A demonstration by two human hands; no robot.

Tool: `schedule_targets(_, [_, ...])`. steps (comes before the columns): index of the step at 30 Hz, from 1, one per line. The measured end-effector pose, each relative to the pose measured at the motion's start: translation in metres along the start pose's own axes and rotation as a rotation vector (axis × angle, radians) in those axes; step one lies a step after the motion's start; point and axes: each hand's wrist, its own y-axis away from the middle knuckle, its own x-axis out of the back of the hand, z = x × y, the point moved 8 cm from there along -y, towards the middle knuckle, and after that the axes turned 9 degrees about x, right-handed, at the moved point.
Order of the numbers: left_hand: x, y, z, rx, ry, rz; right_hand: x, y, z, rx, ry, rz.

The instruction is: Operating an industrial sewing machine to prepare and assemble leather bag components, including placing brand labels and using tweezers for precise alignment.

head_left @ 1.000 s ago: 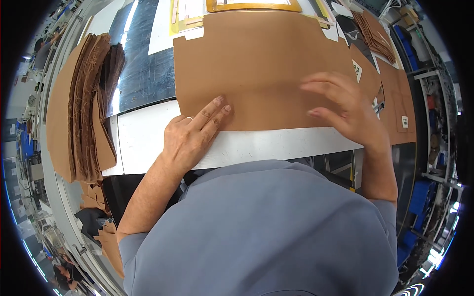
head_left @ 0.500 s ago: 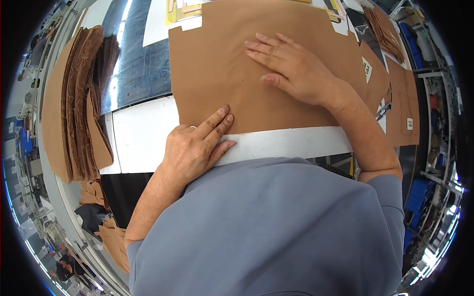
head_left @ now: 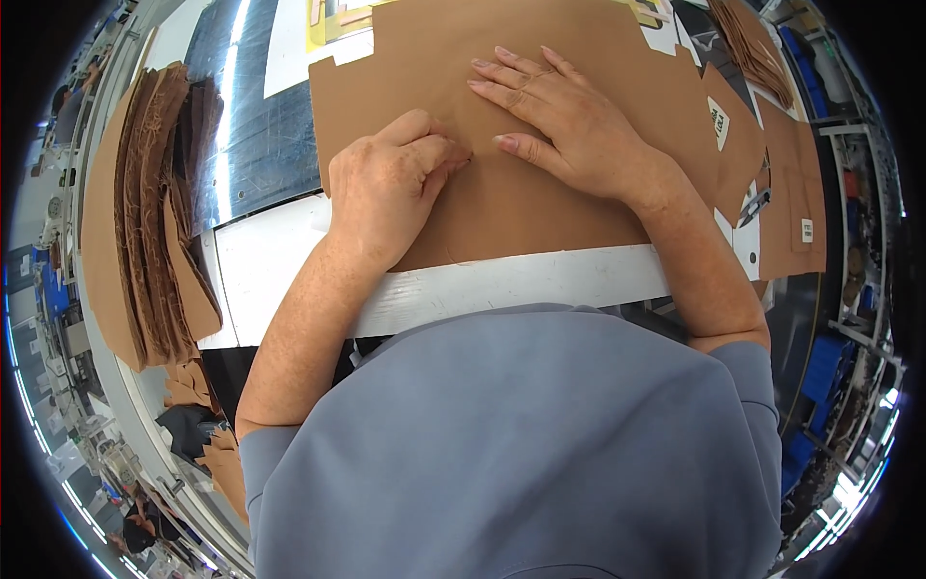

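Observation:
A large brown panel (head_left: 540, 222) with notched upper corners lies across the white work surface. My left hand (head_left: 391, 183) rests on its left part with fingers curled and thumb and forefinger pinched at the surface; anything between them is too small or hidden to make out. My right hand (head_left: 569, 130) is open on the panel, right of the left one, fingers spread. Smaller brown pieces (head_left: 791, 198) with pale labels lie at the right, beside a dark and silver tool (head_left: 755, 206).
A thick brown stack (head_left: 135, 212) stands left, beside a shiny metal plate (head_left: 251, 145). Yellow templates (head_left: 323, 24) lie behind the panel, another brown stack (head_left: 748, 53) at back right. Brown scraps (head_left: 222, 463) are lower left. Blue bins (head_left: 820, 376) and rails line the right; people (head_left: 140, 526) appear far left.
My right hand has moved left across the panel and lies flatter. My left hand has moved up from near the front edge, its outstretched fingers now curled into a pinch.

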Motion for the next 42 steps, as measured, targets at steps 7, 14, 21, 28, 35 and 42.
schedule_targets(7, [0.002, 0.003, 0.005, -0.056, -0.055, 0.018, 0.001, -0.002, -0.002, 0.003, -0.003, 0.006])
schedule_targets(14, [0.052, 0.023, -0.069, 0.373, 0.651, 0.081, 0.002, 0.001, 0.002, 0.0, -0.014, 0.018])
schedule_targets(21, [0.126, 0.037, -0.071, 0.446, 0.658, 0.137, 0.015, 0.004, -0.014, 0.089, -0.062, 0.003])
schedule_targets(28, [0.099, 0.004, -0.017, 0.218, 0.32, -0.085, 0.038, 0.011, -0.04, 0.162, -0.237, -0.033])
schedule_targets(35, [0.067, -0.033, 0.022, 0.21, 0.146, -0.173, 0.064, 0.011, -0.012, 0.042, -0.26, 0.062])
schedule_targets(42, [0.04, -0.057, 0.021, 0.132, -0.076, -0.186, 0.062, 0.008, 0.028, -0.002, -0.233, 0.072])
